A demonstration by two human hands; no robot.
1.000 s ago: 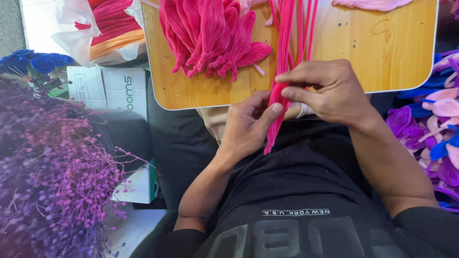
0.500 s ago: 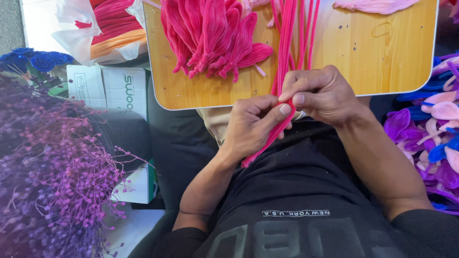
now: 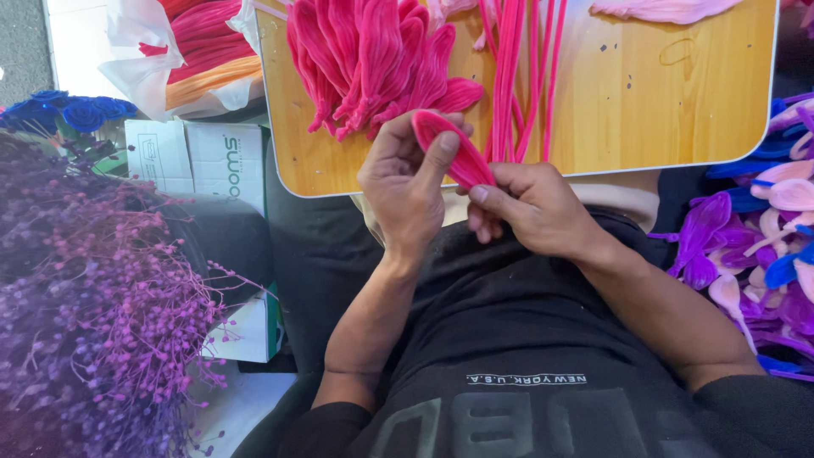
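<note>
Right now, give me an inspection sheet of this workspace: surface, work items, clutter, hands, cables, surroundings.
Surface: wooden board, pale, rounded corners, few dark specks.
Work items: pink looped petal held between both hands; pile of pink petals and pink stems on the board.
Clutter: pale pink piece at the far edge.
Hands: left hand pinches the petal's top; right hand grips its lower end.
Cables: nothing seen.
Surroundings: purple dried sprigs, blue roses, white box, purple and blue petals.
</note>
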